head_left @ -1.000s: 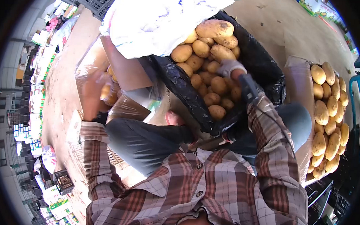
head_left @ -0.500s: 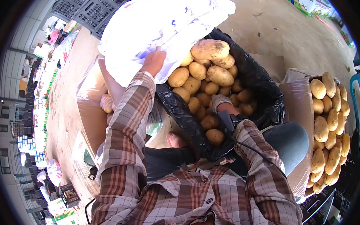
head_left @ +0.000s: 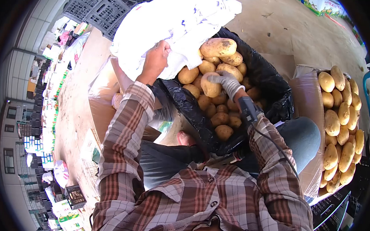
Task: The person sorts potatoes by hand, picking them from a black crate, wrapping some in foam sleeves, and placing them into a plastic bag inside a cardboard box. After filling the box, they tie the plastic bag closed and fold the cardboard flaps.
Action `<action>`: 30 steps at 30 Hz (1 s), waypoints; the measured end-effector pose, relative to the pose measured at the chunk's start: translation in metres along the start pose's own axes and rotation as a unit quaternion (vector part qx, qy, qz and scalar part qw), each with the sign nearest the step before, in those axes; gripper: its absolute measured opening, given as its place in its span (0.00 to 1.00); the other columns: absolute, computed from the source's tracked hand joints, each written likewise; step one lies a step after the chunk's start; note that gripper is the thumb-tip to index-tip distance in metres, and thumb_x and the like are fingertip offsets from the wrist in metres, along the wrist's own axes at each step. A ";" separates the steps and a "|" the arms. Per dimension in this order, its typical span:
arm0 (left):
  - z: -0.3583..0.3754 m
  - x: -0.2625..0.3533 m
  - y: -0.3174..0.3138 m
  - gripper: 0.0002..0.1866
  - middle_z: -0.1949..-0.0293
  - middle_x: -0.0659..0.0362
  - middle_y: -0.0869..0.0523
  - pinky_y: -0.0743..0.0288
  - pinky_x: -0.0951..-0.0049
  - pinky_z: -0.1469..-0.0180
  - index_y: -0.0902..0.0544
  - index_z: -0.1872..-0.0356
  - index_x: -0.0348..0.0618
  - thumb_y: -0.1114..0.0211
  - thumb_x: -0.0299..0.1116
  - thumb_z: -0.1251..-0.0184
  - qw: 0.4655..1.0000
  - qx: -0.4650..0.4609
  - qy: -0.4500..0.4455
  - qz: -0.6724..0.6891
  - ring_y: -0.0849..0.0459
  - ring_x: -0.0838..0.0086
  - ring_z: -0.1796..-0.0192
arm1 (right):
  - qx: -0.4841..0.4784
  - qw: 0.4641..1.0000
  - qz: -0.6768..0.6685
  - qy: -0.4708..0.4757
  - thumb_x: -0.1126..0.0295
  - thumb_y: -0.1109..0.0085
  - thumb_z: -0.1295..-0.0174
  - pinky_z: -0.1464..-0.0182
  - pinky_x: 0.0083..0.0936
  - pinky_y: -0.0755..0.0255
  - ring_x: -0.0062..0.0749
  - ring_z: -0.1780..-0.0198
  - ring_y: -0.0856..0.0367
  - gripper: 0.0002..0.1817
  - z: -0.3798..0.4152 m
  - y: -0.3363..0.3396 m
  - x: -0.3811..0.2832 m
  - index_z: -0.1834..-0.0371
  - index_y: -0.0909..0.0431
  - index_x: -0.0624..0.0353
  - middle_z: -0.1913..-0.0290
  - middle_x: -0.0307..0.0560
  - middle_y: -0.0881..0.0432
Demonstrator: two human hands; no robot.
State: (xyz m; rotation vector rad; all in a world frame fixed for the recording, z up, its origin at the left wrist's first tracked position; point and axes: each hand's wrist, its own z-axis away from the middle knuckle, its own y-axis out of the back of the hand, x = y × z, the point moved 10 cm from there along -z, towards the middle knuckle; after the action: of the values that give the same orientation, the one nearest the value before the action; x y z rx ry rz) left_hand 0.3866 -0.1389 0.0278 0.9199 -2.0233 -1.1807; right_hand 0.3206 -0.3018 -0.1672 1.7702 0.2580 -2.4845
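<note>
My right hand (head_left: 229,83), in a pale striped glove, is closed on a potato (head_left: 211,85) above the pile. Beneath it, a box lined with a black plastic bag (head_left: 273,76) holds many potatoes (head_left: 223,133). My bare left hand (head_left: 155,60) is closed on the edge of a large white bag (head_left: 151,29), which lies partly over the box's far left corner. One long potato (head_left: 218,46) rests high on the pile next to the bag. A dark device with a cable (head_left: 249,109) is strapped at my right wrist.
On the right stands a carton (head_left: 308,92) heaped with large potatoes (head_left: 344,113). Another open carton (head_left: 107,106) is at my left, with a netted item (head_left: 117,100) inside. Grey plastic crates (head_left: 108,14) are stacked at the far left. My knee (head_left: 301,139) is against the right carton.
My right hand has come up out of the pile with a potato and moved away from my body. The left hand has closed more on the white bag, drawing its edge slightly.
</note>
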 end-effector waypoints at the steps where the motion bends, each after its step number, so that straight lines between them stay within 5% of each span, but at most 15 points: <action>1: 0.006 -0.007 0.000 0.02 0.69 0.50 0.23 0.27 0.58 0.67 0.27 0.68 0.42 0.46 0.28 0.40 0.991 -0.013 0.060 0.116 0.21 0.53 0.69 | -0.028 0.980 -0.196 -0.035 0.54 0.33 0.52 0.52 0.33 0.26 0.37 0.56 0.21 0.31 0.014 -0.008 -0.007 0.47 0.28 0.60 0.55 0.46 0.20; 2: 0.011 0.020 0.014 0.02 0.69 0.51 0.23 0.28 0.57 0.66 0.27 0.67 0.44 0.46 0.28 0.39 0.997 0.034 -0.055 -0.037 0.21 0.53 0.68 | -0.081 0.959 -0.272 -0.009 0.56 0.34 0.50 0.48 0.28 0.28 0.34 0.53 0.22 0.32 0.012 -0.013 -0.013 0.44 0.31 0.61 0.54 0.44 0.22; 5: 0.027 0.038 0.014 0.02 0.69 0.51 0.23 0.29 0.56 0.66 0.26 0.69 0.45 0.46 0.29 0.39 0.999 -0.007 -0.032 -0.001 0.22 0.52 0.66 | -0.210 0.896 -0.371 0.128 0.57 0.35 0.48 0.46 0.25 0.30 0.32 0.51 0.23 0.31 0.042 -0.033 -0.077 0.44 0.32 0.63 0.54 0.45 0.22; 7: 0.035 0.057 0.020 0.01 0.69 0.52 0.22 0.28 0.60 0.67 0.26 0.67 0.43 0.44 0.28 0.39 0.999 -0.009 -0.044 0.004 0.20 0.56 0.68 | -0.194 0.899 -0.367 0.142 0.60 0.36 0.46 0.46 0.24 0.30 0.31 0.49 0.25 0.29 0.063 -0.037 -0.095 0.45 0.31 0.64 0.52 0.46 0.23; 10: 0.052 0.060 0.009 0.05 0.71 0.56 0.18 0.26 0.73 0.64 0.26 0.62 0.39 0.42 0.26 0.37 0.924 -0.118 0.187 0.311 0.19 0.72 0.68 | -0.203 0.914 -0.338 0.094 0.65 0.39 0.44 0.49 0.28 0.26 0.34 0.53 0.22 0.24 0.079 -0.050 -0.101 0.46 0.31 0.64 0.53 0.48 0.23; 15: 0.072 0.062 0.015 0.05 0.72 0.56 0.18 0.27 0.75 0.64 0.25 0.65 0.37 0.40 0.27 0.38 0.928 0.037 0.119 0.352 0.20 0.75 0.68 | -0.159 0.859 -0.481 0.070 0.67 0.39 0.44 0.48 0.35 0.24 0.37 0.52 0.22 0.24 0.063 -0.048 -0.084 0.46 0.31 0.63 0.52 0.49 0.23; 17: 0.085 0.061 -0.002 0.07 0.73 0.62 0.20 0.29 0.82 0.73 0.25 0.61 0.37 0.39 0.29 0.37 0.953 -0.016 0.106 0.284 0.24 0.84 0.75 | -0.099 0.870 -0.476 0.079 0.63 0.38 0.44 0.55 0.29 0.22 0.36 0.56 0.20 0.21 0.062 -0.038 -0.083 0.51 0.27 0.63 0.56 0.48 0.21; 18: 0.101 0.042 -0.031 0.10 0.71 0.60 0.19 0.26 0.81 0.70 0.25 0.60 0.36 0.39 0.30 0.37 0.922 -0.119 0.218 0.296 0.20 0.80 0.72 | -0.096 0.873 -0.468 0.103 0.66 0.36 0.45 0.57 0.28 0.21 0.35 0.55 0.20 0.21 0.064 -0.035 -0.088 0.50 0.28 0.63 0.55 0.47 0.22; 19: 0.104 0.043 -0.026 0.10 0.71 0.60 0.19 0.26 0.81 0.70 0.25 0.60 0.36 0.39 0.30 0.37 0.922 -0.112 0.224 0.297 0.20 0.80 0.72 | -0.102 0.875 -0.463 0.100 0.66 0.36 0.45 0.57 0.28 0.21 0.35 0.55 0.20 0.21 0.067 -0.039 -0.094 0.50 0.28 0.63 0.55 0.47 0.22; 21: 0.136 0.014 -0.025 0.13 0.65 0.56 0.18 0.22 0.77 0.66 0.27 0.55 0.36 0.40 0.32 0.36 0.703 0.066 0.432 0.560 0.17 0.71 0.69 | -0.036 0.910 -0.384 0.152 0.68 0.36 0.45 0.58 0.27 0.22 0.33 0.56 0.21 0.22 0.075 -0.034 -0.108 0.48 0.30 0.62 0.56 0.45 0.22; 22: 0.138 0.007 -0.036 0.19 0.53 0.53 0.21 0.21 0.69 0.56 0.32 0.46 0.37 0.42 0.33 0.34 0.622 0.103 0.404 0.663 0.17 0.66 0.58 | -0.010 0.928 -0.346 0.138 0.69 0.35 0.46 0.54 0.25 0.24 0.31 0.52 0.23 0.26 0.069 -0.034 -0.103 0.44 0.32 0.63 0.55 0.47 0.23; 25: 0.131 0.058 -0.036 0.22 0.46 0.53 0.26 0.25 0.64 0.46 0.36 0.42 0.37 0.43 0.31 0.34 0.545 0.060 0.335 0.766 0.22 0.65 0.46 | 0.041 0.957 -0.242 0.155 0.68 0.37 0.44 0.47 0.24 0.28 0.33 0.47 0.27 0.27 0.068 -0.048 -0.095 0.41 0.33 0.64 0.51 0.49 0.25; 28: 0.134 0.068 -0.018 0.25 0.46 0.54 0.26 0.27 0.64 0.45 0.36 0.40 0.42 0.46 0.46 0.32 0.631 0.093 0.246 0.730 0.26 0.65 0.43 | -0.019 0.954 -0.095 0.283 0.66 0.43 0.39 0.42 0.22 0.35 0.33 0.46 0.28 0.24 0.051 -0.055 -0.095 0.41 0.33 0.64 0.50 0.48 0.25; 29: 0.138 0.066 -0.019 0.25 0.46 0.54 0.26 0.27 0.64 0.45 0.36 0.40 0.42 0.46 0.46 0.32 0.631 0.098 0.249 0.728 0.26 0.65 0.43 | 0.018 0.964 -0.188 0.188 0.62 0.45 0.38 0.44 0.25 0.32 0.34 0.50 0.25 0.21 0.047 -0.045 -0.085 0.46 0.30 0.62 0.52 0.46 0.24; 30: 0.143 0.074 -0.032 0.28 0.46 0.53 0.26 0.25 0.64 0.46 0.36 0.39 0.42 0.52 0.51 0.31 0.526 0.050 0.256 0.810 0.24 0.63 0.45 | 0.055 0.956 -0.276 0.087 0.58 0.47 0.37 0.45 0.29 0.29 0.34 0.53 0.23 0.18 0.048 -0.042 -0.068 0.51 0.27 0.59 0.54 0.45 0.23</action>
State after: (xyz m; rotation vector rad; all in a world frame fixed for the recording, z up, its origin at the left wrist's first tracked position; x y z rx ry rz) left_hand 0.2410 -0.1433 -0.0476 -0.6839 -1.3962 0.3144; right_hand 0.2918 -0.2710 -0.0836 2.2196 0.7331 -2.7312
